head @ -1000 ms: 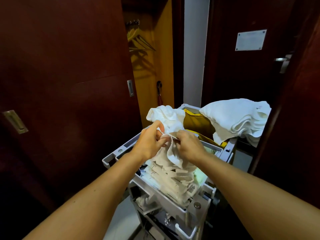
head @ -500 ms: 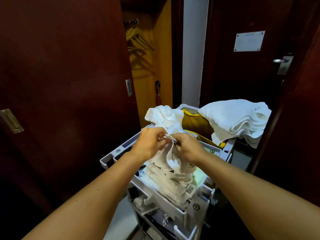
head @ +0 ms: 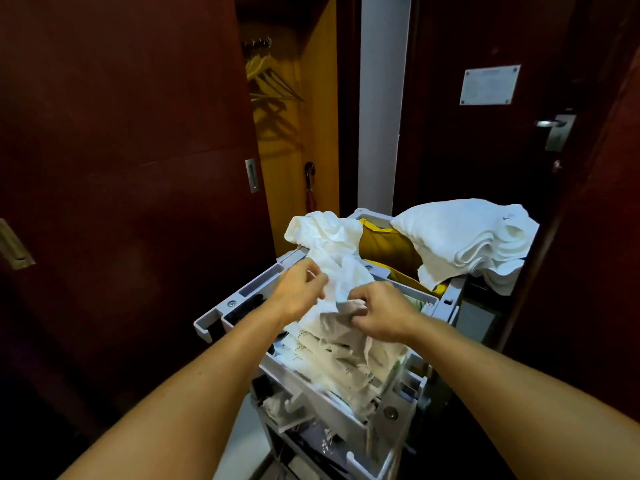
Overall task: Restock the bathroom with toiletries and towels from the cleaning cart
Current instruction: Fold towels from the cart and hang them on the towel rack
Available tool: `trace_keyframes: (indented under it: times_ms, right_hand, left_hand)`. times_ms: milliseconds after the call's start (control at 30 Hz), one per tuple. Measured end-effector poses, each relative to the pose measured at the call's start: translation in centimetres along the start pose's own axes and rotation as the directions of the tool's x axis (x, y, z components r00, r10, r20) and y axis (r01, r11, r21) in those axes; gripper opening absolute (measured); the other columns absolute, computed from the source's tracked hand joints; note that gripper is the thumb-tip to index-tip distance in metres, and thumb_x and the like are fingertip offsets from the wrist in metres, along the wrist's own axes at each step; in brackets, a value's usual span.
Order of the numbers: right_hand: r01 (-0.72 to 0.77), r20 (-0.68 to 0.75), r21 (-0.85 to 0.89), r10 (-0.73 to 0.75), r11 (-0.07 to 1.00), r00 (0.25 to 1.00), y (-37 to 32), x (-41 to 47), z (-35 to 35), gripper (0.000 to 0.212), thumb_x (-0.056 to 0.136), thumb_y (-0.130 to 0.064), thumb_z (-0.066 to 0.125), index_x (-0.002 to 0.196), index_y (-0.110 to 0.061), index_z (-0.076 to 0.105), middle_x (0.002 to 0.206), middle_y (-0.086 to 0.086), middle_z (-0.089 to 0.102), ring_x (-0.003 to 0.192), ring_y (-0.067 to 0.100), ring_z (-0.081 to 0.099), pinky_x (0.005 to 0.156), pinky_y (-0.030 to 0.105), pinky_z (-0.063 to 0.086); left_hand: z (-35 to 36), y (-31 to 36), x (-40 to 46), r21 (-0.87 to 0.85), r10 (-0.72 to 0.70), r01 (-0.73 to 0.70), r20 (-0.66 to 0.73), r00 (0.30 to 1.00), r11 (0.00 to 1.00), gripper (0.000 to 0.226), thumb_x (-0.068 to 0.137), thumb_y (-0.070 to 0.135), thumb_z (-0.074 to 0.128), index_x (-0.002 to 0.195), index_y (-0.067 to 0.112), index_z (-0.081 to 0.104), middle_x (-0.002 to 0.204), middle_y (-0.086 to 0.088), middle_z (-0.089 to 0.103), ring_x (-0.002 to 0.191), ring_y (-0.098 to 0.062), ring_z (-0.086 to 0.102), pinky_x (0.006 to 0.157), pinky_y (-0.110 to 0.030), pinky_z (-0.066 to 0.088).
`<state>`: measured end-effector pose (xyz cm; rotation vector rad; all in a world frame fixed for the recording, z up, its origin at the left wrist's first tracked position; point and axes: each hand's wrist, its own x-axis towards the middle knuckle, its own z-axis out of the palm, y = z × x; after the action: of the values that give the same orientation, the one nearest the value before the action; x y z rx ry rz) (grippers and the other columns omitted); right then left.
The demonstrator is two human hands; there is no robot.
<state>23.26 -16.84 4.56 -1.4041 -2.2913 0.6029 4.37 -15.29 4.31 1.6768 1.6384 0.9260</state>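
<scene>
Cleaning cart (head: 221, 315) top tray heaped with white packets (head: 341, 358). Left hand (head: 299, 294) curled round thin white wrapping (head: 337, 285), right hand (head: 379, 315) pinching same wrapping just beside. Beyond both grips: folded white towels (head: 464, 237), yellow bag (head: 388, 245), crumpled white cloth (head: 322, 230).

No legible text on door plaque (head: 489, 85)

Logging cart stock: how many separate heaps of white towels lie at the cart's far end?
2: a crumpled heap far-left, a folded stack far-right over the yellow bag. More may be hidden.
</scene>
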Motion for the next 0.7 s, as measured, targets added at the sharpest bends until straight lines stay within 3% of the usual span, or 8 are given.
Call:
trace_keyframes:
  times_ms: [133, 233, 333, 400, 467, 567, 633, 700]
  right_hand:
    - [-0.067, 0.066, 0.054, 0.064, 0.996, 0.996, 1.4, -0.6, 0.3, 0.018, 0.069, -0.016, 0.054, 0.057, -0.005, 0.047, 0.060, 0.015, 0.037, 0.058, 0.023, 0.033, 0.054, 0.037, 0.023]
    - [-0.045, 0.348, -0.053, 0.061, 0.998, 0.936, 2.1, 0.2, 1.0, 0.019, 0.078, -0.002, 0.048, 0.062, -0.009, 0.041, 0.070, 0.015, 0.030, 0.068, 0.024, 0.029, 0.061, 0.043, 0.023]
    - [0.008, 0.617, -0.269, 0.166, 0.963, 0.769, 2.2, 0.9, 2.9, 0.012, 0.090, 0.001, 0.048, 0.087, 0.003, 0.059, 0.076, 0.019, 0.042, 0.079, 0.029, 0.040, 0.070, 0.034, 0.028]
    - [0.092, 0.679, -0.365, 0.197, 0.926, 0.708, 2.4, 1.1, 4.0, 0.018, 0.091, -0.001, 0.046, 0.099, 0.007, 0.060, 0.088, 0.023, 0.047, 0.083, 0.031, 0.043, 0.073, 0.034, 0.031]
    - [0.096, 0.702, -0.357, 0.199, 0.929, 0.684, 2.7, 1.8, 4.2, 0.014, 0.089, -0.005, 0.044, 0.091, 0.003, 0.055, 0.090, 0.019, 0.046, 0.082, 0.031, 0.045, 0.074, 0.036, 0.036]
    - [-0.075, 0.520, -0.249, 0.199, 0.966, 0.831, 3.9, 2.6, 3.5, 0.025, 0.089, -0.010, 0.043, 0.064, -0.010, 0.043, 0.070, 0.010, 0.041, 0.069, 0.027, 0.041, 0.064, 0.037, 0.034]
    - [-0.202, 0.163, -0.131, 0.222, 0.971, 0.961, 5.0, 2.9, 3.0, 0.026, 0.088, -0.016, 0.046, 0.062, -0.017, 0.046, 0.069, 0.005, 0.046, 0.068, 0.027, 0.045, 0.060, 0.035, 0.032]
    - [-0.284, -0.120, -0.192, 0.265, 0.939, 0.957, 5.5, 3.3, 2.7, 0.018, 0.090, -0.022, 0.045, 0.077, -0.020, 0.057, 0.081, 0.005, 0.055, 0.081, 0.031, 0.055, 0.062, 0.034, 0.036]
  left_hand:
    - [1.0, -1.5, 2.5, 0.303, -0.207, 0.210, -0.040, 0.977, 0.930, 0.038, 0.100, 0.044, 0.050, 0.120, 0.011, 0.050, 0.117, -0.013, 0.058, 0.096, -0.028, 0.056, 0.069, -0.036, 0.045]
    - [2.2, -2.3, 4.1, 0.251, -0.324, 0.312, 0.007, 0.946, 0.916, 0.084, 0.095, 0.056, 0.051, 0.153, 0.003, 0.020, 0.154, -0.020, 0.034, 0.133, -0.039, 0.044, 0.098, -0.047, 0.045]
    - [2.4, -3.2, 5.2, 0.048, -0.392, 0.398, -0.104, 0.914, 0.916, 0.092, 0.094, 0.065, 0.043, 0.158, 0.014, -0.001, 0.164, -0.013, 0.008, 0.146, -0.039, 0.023, 0.112, -0.050, 0.035]
    - [1.7, -3.9, 6.2, -0.147, -0.425, 0.405, -0.151, 0.893, 0.902, 0.074, 0.100, 0.058, 0.035, 0.158, 0.021, 0.008, 0.164, -0.012, 0.013, 0.146, -0.038, 0.023, 0.116, -0.052, 0.029]
    - [0.6, -4.7, 7.3, -0.322, -0.466, 0.413, -0.106, 0.878, 0.852, 0.049, 0.104, 0.046, 0.033, 0.141, 0.016, 0.046, 0.147, -0.018, 0.043, 0.132, -0.037, 0.044, 0.111, -0.052, 0.036]
    - [-0.3, -6.2, 7.2, -0.142, -0.448, 0.438, -0.048, 0.893, 0.888, 0.017, 0.100, 0.032, 0.050, 0.096, 0.016, 0.048, 0.099, -0.014, 0.057, 0.085, -0.029, 0.055, 0.077, -0.038, 0.048]
    - [-0.4, -6.9, 6.9, 0.056, -0.449, 0.452, -0.061, 0.891, 0.890, 0.025, 0.095, 0.023, 0.059, 0.092, 0.018, 0.036, 0.092, -0.011, 0.049, 0.078, -0.026, 0.048, 0.066, -0.039, 0.041]
    - [-0.7, -6.9, 6.5, 0.139, -0.459, 0.476, -0.138, 0.878, 0.869, 0.029, 0.093, 0.012, 0.061, 0.102, 0.016, 0.034, 0.101, -0.011, 0.048, 0.087, -0.029, 0.052, 0.067, -0.041, 0.041]
